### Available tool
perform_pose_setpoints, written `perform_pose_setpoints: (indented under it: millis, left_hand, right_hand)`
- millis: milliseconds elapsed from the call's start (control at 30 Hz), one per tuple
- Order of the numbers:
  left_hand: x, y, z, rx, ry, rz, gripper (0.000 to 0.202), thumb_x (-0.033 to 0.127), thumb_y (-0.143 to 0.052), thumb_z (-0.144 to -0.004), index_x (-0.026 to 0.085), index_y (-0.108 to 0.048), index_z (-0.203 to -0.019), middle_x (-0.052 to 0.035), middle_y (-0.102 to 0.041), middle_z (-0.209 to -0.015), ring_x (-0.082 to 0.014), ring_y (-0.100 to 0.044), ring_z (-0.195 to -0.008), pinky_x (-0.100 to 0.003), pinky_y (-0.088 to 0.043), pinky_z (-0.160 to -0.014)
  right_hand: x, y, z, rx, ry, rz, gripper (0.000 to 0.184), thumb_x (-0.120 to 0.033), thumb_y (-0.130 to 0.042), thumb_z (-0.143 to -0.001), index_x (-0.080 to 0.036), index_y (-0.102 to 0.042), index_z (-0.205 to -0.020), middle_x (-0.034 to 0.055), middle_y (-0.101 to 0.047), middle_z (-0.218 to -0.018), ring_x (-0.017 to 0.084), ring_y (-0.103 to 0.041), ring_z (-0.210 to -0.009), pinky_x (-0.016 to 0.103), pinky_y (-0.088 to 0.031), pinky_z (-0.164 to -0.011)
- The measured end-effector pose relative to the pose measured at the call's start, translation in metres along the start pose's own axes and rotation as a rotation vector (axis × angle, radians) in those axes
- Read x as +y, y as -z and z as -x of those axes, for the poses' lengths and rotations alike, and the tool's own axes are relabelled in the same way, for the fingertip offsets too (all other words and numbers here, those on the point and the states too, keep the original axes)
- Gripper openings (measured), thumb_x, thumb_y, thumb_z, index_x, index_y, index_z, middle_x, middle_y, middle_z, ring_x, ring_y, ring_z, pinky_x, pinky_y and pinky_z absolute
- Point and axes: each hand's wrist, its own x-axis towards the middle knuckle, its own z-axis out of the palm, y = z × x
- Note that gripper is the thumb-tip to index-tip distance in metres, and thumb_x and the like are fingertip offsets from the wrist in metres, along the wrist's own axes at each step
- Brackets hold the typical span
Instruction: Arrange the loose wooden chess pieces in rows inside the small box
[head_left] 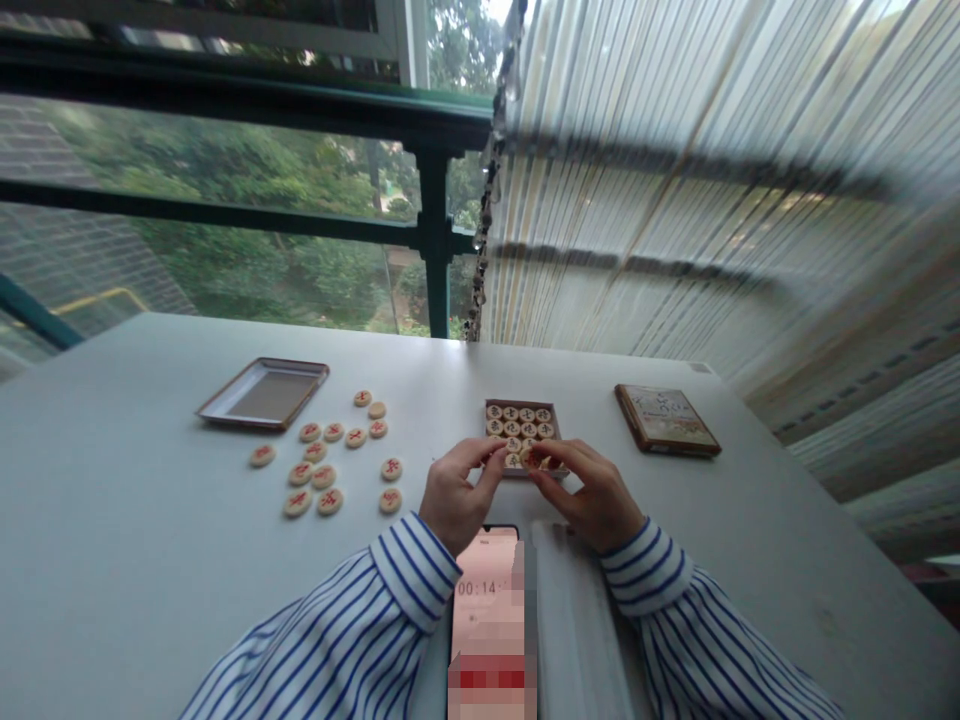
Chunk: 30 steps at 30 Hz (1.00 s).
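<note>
Phone (484, 622) reads "00:14" — left fingers (489, 478) narrow, right fingers (568, 453) at red-marked piece (530, 458) — grips unclear.

Blue-striped white sleeves (322, 630), red-marked discs (329, 501)

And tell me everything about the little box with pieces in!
The little box is shallow and open, with a thin brownish rim; its material is unclear. It lies flat on the white table, holding rows of round, wooden-looking pieces with dark characters, four across at the far side. The left hand and right hand partly hide its near side; whether they touch it is unclear.
</note>
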Motion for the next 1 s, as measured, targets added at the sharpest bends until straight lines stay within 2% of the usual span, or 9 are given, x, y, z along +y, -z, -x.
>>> perform_pose_setpoints:
  millis: [167,300,533,700,1000]
  left_hand:
    - [-0.007,0.002,-0.002,0.064,-0.018,-0.185,0.021,0.024,-0.049,-0.081,0.017,-0.060,-0.097,-0.0065,-0.064,-0.093,-0.0173,-0.057,-0.088,-0.032,-0.046,-0.081]
    - [-0.014,0.001,-0.002,0.063,-0.009,-0.252,0.024,0.024,-0.048,-0.081,0.017,-0.057,-0.103,-0.0074,-0.063,-0.097,-0.0193,-0.056,-0.094,-0.034,-0.046,-0.082]
    - [-0.018,0.000,-0.002,-0.011,0.037,-0.250,0.027,0.020,-0.046,-0.081,0.016,-0.055,-0.105,-0.0085,-0.062,-0.100,-0.0190,-0.056,-0.094,-0.034,-0.047,-0.082]
    - [-0.021,-0.002,0.000,-0.021,0.037,-0.222,0.027,0.019,-0.047,-0.080,0.017,-0.055,-0.106,-0.0080,-0.062,-0.099,-0.0184,-0.058,-0.093,-0.033,-0.048,-0.081]
    - [-0.020,-0.002,-0.001,-0.047,0.057,-0.199,0.029,0.015,-0.046,-0.079,0.016,-0.054,-0.106,-0.0085,-0.062,-0.101,-0.0183,-0.057,-0.095,-0.034,-0.047,-0.083]
  right_hand:
    - [0.012,0.005,0.000,0.042,-0.049,0.051,0.022,-0.027,-0.055,-0.078,-0.020,-0.058,-0.099,0.0060,-0.064,-0.083,0.016,-0.058,-0.073,0.032,-0.047,-0.071]
    - [0.022,0.005,0.000,0.023,-0.069,0.079,0.024,-0.026,-0.054,-0.077,-0.019,-0.058,-0.100,0.0067,-0.064,-0.085,0.017,-0.058,-0.075,0.034,-0.047,-0.073]
    - [0.026,0.003,-0.001,-0.010,-0.064,0.127,0.023,-0.025,-0.055,-0.076,-0.018,-0.059,-0.098,0.0075,-0.064,-0.089,0.019,-0.058,-0.080,0.035,-0.047,-0.075]
    - [0.029,-0.001,-0.001,0.027,-0.051,0.159,0.022,-0.027,-0.057,-0.075,-0.020,-0.061,-0.095,0.0089,-0.062,-0.098,0.021,-0.056,-0.093,0.039,-0.045,-0.081]
    - [0.031,-0.005,-0.002,0.024,-0.074,0.112,0.021,-0.029,-0.059,-0.073,-0.020,-0.063,-0.092,0.0107,-0.056,-0.108,0.022,-0.054,-0.100,0.040,-0.045,-0.086]
